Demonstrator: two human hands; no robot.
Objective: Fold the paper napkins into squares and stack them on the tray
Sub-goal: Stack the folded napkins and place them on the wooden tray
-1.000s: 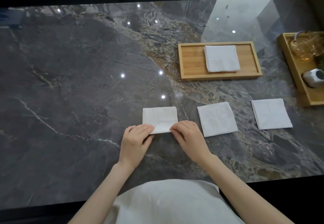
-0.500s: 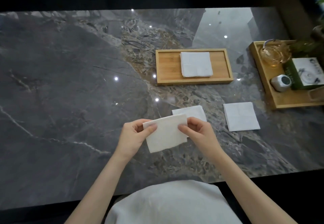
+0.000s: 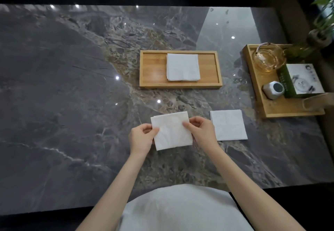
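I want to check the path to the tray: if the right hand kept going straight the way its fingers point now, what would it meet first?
The right hand points left across the held napkin, so it would probably meet the left hand pinching the opposite edge, not the tray. Depth is unclear.

— What's on the marble table at the right?
— A second wooden tray holding a glass teapot, a green box and a small grey gadget.
— Beyond it?
— Plant leaves.
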